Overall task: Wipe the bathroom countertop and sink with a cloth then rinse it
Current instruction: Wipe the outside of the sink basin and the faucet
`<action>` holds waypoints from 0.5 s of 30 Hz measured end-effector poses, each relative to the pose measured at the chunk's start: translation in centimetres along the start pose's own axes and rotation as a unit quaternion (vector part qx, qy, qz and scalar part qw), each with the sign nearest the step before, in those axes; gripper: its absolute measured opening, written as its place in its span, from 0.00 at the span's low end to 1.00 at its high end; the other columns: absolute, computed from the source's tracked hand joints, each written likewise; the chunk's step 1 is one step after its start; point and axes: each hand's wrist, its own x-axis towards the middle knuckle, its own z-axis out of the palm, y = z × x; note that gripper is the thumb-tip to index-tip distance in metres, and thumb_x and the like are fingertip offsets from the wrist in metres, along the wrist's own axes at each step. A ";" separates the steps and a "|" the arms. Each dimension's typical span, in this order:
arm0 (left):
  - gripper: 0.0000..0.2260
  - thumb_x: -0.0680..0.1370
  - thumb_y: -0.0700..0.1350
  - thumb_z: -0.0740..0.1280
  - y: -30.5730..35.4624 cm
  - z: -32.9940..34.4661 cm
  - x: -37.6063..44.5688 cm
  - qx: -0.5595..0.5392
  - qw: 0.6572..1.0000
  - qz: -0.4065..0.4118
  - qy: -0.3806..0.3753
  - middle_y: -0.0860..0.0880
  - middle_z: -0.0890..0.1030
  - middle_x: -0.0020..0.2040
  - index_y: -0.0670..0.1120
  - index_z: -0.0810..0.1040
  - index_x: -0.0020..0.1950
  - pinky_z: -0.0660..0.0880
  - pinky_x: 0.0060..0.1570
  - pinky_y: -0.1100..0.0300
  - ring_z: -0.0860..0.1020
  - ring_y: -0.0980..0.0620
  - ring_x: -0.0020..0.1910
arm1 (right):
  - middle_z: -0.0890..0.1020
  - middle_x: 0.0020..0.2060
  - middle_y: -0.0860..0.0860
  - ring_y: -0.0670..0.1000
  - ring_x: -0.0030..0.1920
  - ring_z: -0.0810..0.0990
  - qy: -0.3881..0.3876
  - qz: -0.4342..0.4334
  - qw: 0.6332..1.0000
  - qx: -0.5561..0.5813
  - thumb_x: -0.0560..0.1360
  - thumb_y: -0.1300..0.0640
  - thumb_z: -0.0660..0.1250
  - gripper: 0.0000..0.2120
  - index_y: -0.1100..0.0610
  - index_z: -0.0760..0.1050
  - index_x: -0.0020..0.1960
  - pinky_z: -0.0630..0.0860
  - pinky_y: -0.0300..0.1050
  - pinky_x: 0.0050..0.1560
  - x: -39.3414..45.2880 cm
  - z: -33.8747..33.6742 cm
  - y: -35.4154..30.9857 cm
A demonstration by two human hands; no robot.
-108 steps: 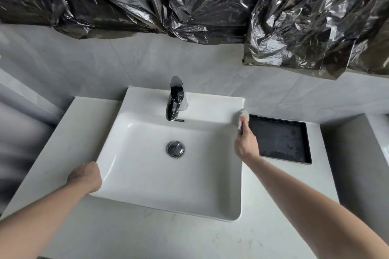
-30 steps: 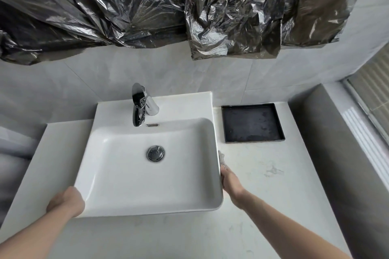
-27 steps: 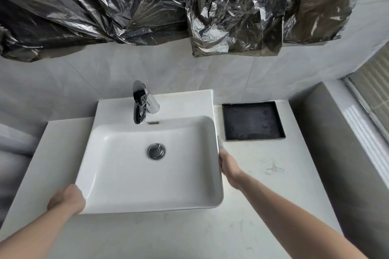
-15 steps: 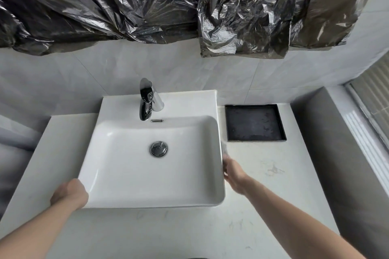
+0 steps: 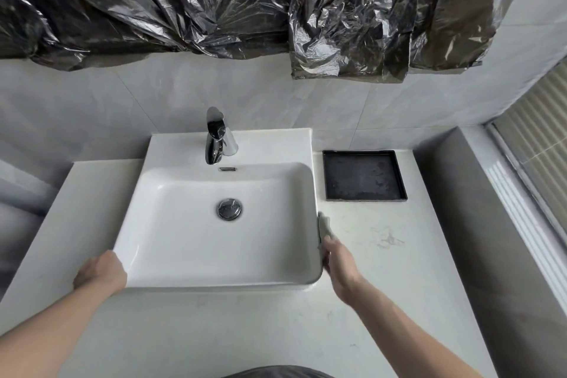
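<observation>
While the right hand (image 5: 339, 261) holds the cloth (image 5: 323, 225) against the sink (image 5: 310, 181) outer right wall and the left hand (image 5: 99, 271) grips its near-left corner, counter (image 5: 399, 270) stains and rinsing remain.

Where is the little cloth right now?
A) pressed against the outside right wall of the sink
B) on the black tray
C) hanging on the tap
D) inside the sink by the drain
A: the right hand holds the cloth against the sink's outer right wall, just above the countertop; the black tray and the drain have nothing on them.
</observation>
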 end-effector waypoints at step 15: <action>0.15 0.74 0.39 0.63 -0.2 -0.4 -1.0 -0.020 1.000 0.015 0.004 0.40 0.82 0.58 0.42 0.80 0.59 0.79 0.51 0.53 0.81 0.39 0.56 | 0.67 0.73 0.27 0.38 0.74 0.68 -0.003 -0.018 0.995 -0.101 0.75 0.44 0.59 0.30 0.26 0.61 0.75 0.65 0.51 0.77 -1.2 0.2 1.1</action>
